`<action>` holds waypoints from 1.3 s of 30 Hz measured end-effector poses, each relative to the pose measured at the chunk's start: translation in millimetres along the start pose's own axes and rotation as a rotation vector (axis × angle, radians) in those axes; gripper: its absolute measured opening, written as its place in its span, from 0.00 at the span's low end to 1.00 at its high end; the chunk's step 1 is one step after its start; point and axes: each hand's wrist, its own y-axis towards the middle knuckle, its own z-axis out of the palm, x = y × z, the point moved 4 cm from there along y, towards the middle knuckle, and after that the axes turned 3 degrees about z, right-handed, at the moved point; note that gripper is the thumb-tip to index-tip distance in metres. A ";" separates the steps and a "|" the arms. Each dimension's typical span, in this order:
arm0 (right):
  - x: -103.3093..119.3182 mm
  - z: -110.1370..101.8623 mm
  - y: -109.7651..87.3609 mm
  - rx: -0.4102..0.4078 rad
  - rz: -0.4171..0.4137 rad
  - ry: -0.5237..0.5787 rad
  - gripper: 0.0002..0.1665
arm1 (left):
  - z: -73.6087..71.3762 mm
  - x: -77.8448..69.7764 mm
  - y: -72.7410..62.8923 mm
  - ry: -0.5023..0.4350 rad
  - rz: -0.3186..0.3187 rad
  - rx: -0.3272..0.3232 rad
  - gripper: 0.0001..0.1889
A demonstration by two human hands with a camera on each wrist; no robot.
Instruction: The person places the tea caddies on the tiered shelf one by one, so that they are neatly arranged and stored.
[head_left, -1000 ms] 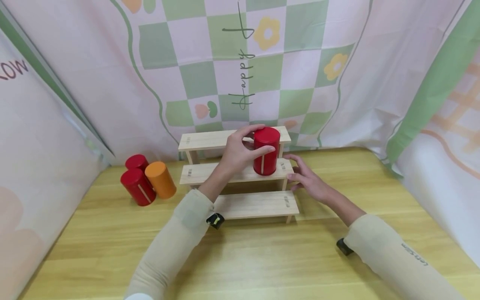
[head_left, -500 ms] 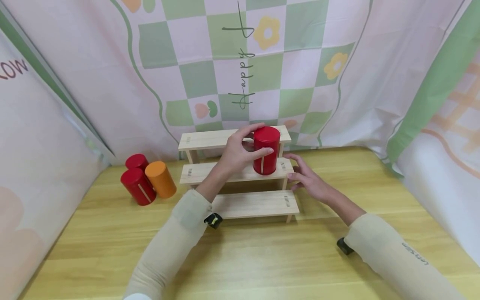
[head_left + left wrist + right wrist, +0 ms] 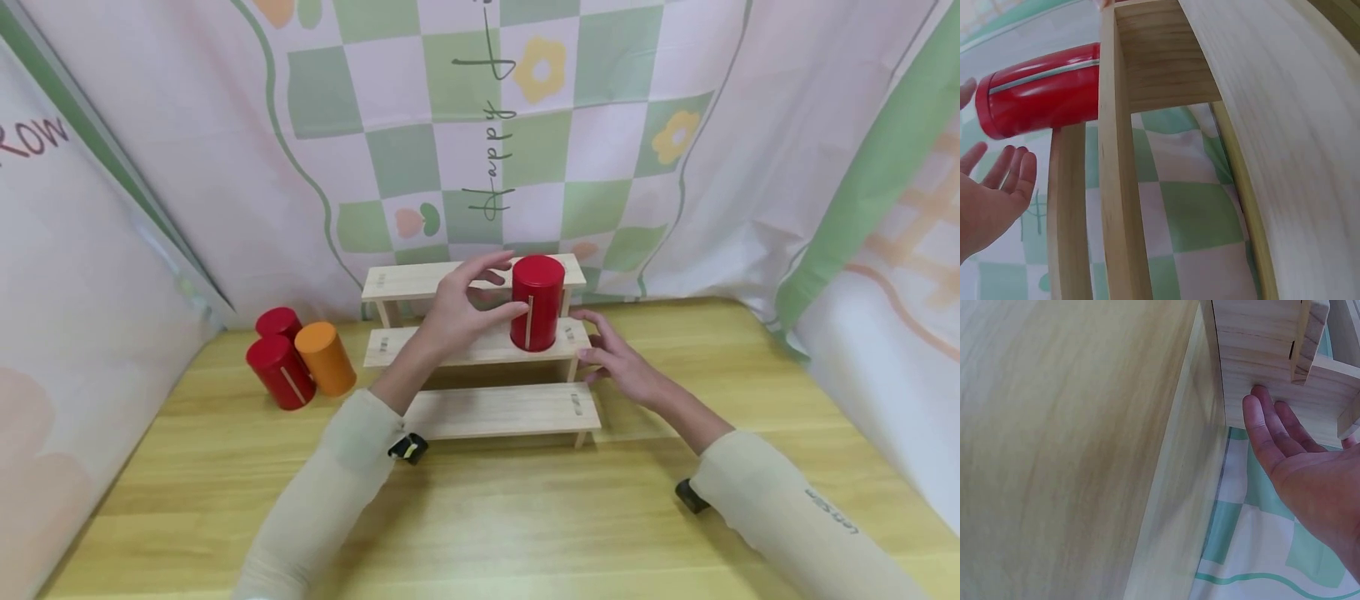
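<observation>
A red canister (image 3: 537,310) with a pale vertical stripe stands upright at the right end of the middle tier of a three-tier wooden display shelf (image 3: 491,412). My left hand (image 3: 459,310) is just left of it, fingers spread and thumb overlapping its edge in the head view. In the left wrist view a gap shows between the fingers of that hand (image 3: 994,194) and the canister (image 3: 1047,94). At the shelf's right end, my right hand (image 3: 621,364) has its fingertips against the wooden side panel (image 3: 1254,381), as the right wrist view shows.
Left of the shelf, two red canisters (image 3: 281,375) and an orange canister (image 3: 325,360) stand close together on the wooden table (image 3: 480,517). A curtain (image 3: 461,158) with green checks hangs right behind the shelf, and more fabric closes in both sides.
My left hand has let go of the red canister and drawn back a little to the left. The canister stays on the middle tier. My right hand keeps its place at the shelf's end.
</observation>
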 end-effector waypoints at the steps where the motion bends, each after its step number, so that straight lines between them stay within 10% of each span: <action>1: 0.0 0.5 0.4 0.000 -0.001 0.001 0.37 | -3.2 0.1 -2.5 0.009 0.000 -0.006 0.35; 28: 2.7 0.5 -1.2 -0.007 -0.009 0.006 0.36 | -77.7 9.2 -61.2 0.125 0.024 -0.143 0.28; 39: 1.2 0.7 -0.7 -0.013 -0.006 0.018 0.36 | -109.3 17.1 -86.6 0.177 -0.126 -0.196 0.25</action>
